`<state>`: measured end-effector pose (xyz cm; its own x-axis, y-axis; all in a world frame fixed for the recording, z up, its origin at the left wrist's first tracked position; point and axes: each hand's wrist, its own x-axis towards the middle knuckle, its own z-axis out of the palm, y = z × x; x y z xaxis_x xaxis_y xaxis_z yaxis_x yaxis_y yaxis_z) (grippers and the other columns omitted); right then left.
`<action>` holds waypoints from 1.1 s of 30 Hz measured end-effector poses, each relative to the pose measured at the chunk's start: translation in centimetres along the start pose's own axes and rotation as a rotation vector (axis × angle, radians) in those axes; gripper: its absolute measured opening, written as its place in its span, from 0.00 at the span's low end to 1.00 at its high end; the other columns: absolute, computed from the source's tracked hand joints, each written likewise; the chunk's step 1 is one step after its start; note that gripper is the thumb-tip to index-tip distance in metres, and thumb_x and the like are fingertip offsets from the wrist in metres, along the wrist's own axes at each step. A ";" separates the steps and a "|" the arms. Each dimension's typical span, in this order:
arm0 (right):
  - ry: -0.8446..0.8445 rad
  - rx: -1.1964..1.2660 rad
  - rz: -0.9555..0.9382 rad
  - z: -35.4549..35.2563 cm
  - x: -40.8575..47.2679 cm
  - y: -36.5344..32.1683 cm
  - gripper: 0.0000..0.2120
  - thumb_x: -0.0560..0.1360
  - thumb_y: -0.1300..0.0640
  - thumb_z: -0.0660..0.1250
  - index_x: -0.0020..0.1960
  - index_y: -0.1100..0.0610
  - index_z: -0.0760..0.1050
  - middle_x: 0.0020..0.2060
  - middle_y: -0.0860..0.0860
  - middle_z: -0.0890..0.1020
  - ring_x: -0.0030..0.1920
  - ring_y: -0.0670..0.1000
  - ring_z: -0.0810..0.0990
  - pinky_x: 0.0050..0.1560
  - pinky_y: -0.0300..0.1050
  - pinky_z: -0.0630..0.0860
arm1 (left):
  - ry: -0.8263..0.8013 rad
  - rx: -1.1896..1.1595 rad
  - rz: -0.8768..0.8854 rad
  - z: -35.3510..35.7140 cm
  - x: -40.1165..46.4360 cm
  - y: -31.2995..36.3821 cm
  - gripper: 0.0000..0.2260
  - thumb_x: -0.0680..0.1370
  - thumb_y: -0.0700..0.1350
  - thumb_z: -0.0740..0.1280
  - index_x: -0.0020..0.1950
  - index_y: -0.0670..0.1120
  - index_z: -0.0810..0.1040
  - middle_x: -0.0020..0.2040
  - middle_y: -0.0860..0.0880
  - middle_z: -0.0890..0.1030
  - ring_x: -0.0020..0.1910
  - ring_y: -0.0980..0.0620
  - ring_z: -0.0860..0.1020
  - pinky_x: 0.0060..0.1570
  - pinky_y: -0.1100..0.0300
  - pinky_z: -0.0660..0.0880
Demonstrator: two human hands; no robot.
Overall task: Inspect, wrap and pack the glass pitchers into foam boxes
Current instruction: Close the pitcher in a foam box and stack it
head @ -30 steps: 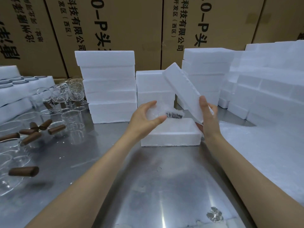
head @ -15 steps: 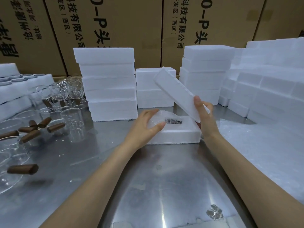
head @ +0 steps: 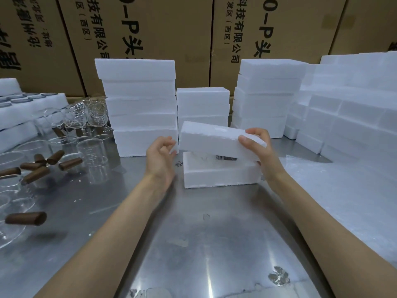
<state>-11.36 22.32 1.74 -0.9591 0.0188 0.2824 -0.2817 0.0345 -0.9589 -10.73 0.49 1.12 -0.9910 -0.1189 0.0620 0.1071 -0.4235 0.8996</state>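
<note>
1. Pitcher packing stood at the closing step: a wrapped glass pitcher (head: 217,157) lay inside the foam box base (head: 221,176) on the steel table (head: 193,244), only a clear fold and a dark strip showing through the gap under the lid.
2. The foam lid (head: 214,140) sat tilted over the base, its right end low, its left end raised and not seated.
3. The right hand (head: 261,151) clamped the lid's right end, fingers curled over the top edge, thumb beneath.
4. The left hand (head: 161,155) hovered just beside the lid's left end, fingers loosely curled, gripping nothing.
5. The next move, as judged, called for lowering the left end and pressing both ends flush, without pinching the wrap.
6. Unwrapped glass pitchers (head: 92,155) stood well apart to the left; closed foam boxes (head: 139,104) were stacked behind.
</note>
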 end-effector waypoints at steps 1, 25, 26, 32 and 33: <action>-0.006 -0.009 0.002 0.0 0.0 0.0 0.27 0.63 0.42 0.68 0.59 0.49 0.68 0.59 0.50 0.74 0.60 0.52 0.74 0.58 0.46 0.70 | 0.021 -0.007 0.000 -0.1 -0.1 0.1 0.25 0.62 0.50 0.62 0.58 0.44 0.73 0.70 0.46 0.71 0.72 0.45 0.66 0.75 0.49 0.51; 0.019 -0.123 0.071 -0.5 0.3 -0.1 0.21 0.63 0.47 0.61 0.56 0.47 0.72 0.52 0.34 0.72 0.50 0.35 0.69 0.45 0.39 0.64 | 0.057 0.264 0.025 1.5 0.2 -2.7 0.12 0.79 0.52 0.57 0.55 0.47 0.76 0.60 0.44 0.78 0.60 0.46 0.75 0.68 0.47 0.66; 0.024 -0.135 0.080 -0.5 0.4 0.0 0.21 0.63 0.47 0.60 0.56 0.47 0.73 0.50 0.35 0.72 0.49 0.36 0.70 0.43 0.39 0.64 | 0.060 0.259 0.013 1.6 0.2 -2.6 0.14 0.79 0.52 0.58 0.57 0.46 0.77 0.62 0.44 0.78 0.62 0.45 0.75 0.68 0.47 0.67; 0.037 -0.158 0.135 -0.6 0.6 0.5 0.18 0.63 0.44 0.60 0.53 0.42 0.74 0.46 0.38 0.74 0.49 0.41 0.71 0.46 0.40 0.66 | 0.037 0.275 0.000 2.0 -0.1 -2.3 0.18 0.79 0.52 0.57 0.63 0.45 0.75 0.64 0.44 0.77 0.65 0.45 0.74 0.68 0.49 0.67; 0.035 -0.166 0.144 -0.6 0.6 0.6 0.17 0.63 0.44 0.61 0.52 0.41 0.74 0.47 0.37 0.74 0.51 0.42 0.72 0.49 0.41 0.66 | 0.042 0.281 0.004 2.0 -0.1 -2.3 0.18 0.80 0.52 0.57 0.64 0.45 0.75 0.65 0.44 0.76 0.66 0.45 0.73 0.69 0.48 0.66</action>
<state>-12.10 22.98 1.30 -0.9867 0.0704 0.1465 -0.1306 0.1929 -0.9725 -11.03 3.30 -0.13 -0.9857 -0.1598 0.0533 0.0788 -0.1577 0.9843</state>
